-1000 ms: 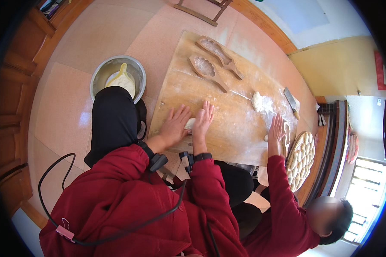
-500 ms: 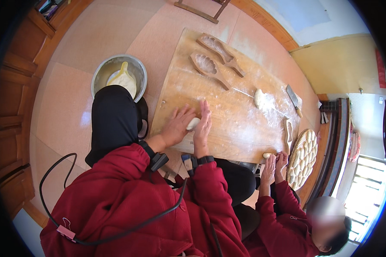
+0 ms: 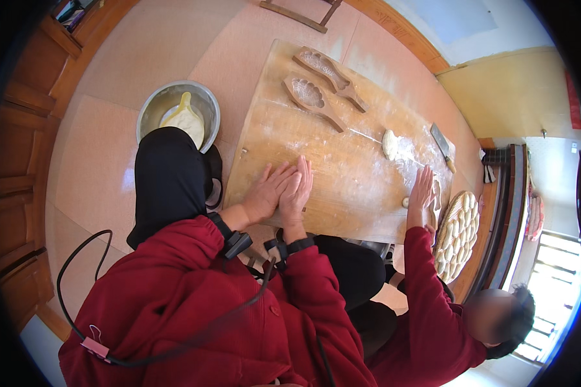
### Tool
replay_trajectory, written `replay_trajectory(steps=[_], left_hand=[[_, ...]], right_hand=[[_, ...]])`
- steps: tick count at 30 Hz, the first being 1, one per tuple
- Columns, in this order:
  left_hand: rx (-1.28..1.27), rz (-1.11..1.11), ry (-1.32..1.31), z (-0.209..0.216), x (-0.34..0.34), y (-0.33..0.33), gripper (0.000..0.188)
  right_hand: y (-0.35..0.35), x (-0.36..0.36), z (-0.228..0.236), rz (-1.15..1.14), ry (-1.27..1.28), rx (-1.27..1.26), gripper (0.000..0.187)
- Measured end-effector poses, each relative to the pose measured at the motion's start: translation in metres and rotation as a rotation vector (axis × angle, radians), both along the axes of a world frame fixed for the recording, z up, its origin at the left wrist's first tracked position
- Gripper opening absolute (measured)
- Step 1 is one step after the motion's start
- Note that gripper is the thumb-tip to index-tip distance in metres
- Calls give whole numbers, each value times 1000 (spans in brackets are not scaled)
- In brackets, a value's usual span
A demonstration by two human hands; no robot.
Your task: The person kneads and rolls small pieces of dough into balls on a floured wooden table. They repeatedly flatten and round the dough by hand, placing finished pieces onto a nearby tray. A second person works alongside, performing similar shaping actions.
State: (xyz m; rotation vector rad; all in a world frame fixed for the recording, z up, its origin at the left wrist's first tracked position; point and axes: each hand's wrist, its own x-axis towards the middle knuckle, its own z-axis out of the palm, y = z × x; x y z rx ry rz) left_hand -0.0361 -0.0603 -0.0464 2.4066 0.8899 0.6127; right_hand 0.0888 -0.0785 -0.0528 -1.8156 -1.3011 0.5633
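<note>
My left hand (image 3: 262,196) and my right hand (image 3: 294,196) are pressed palm to palm over the near left part of a floured wooden board (image 3: 342,193). Their fingers are stretched out and lie together. The small piece of white dough seen between them a moment ago is now hidden by the palms. Farther off on the board lie two carved wooden moulds, one (image 3: 308,94) nearer my hands and the other (image 3: 326,69) behind it. To the right sits a larger lump of dough (image 3: 389,145) amid loose flour.
At right, a co-worker's hand (image 3: 421,193) is raised beside a small dough ball (image 3: 405,202) and another wooden mould (image 3: 437,193). A cleaver (image 3: 440,140) lies at the right edge. A round tray (image 3: 450,218) holds several shaped dough pieces. On the floor, a metal basin (image 3: 147,108) contains a yellow scoop (image 3: 185,103).
My right hand has closed in against my left, covering the dough piece. The co-worker's hands have left the small dough, and one hand now reaches farther over the board.
</note>
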Motion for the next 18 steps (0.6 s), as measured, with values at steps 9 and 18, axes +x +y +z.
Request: replay_trajectory(steps=[9, 18], left_hand=[[-193, 136, 33, 8, 1, 13, 72], [-70, 225, 24, 7, 2, 7, 67]], right_hand=[[39, 18, -7, -79, -205, -11, 54], [26, 6, -4, -160, -297, -13, 53]])
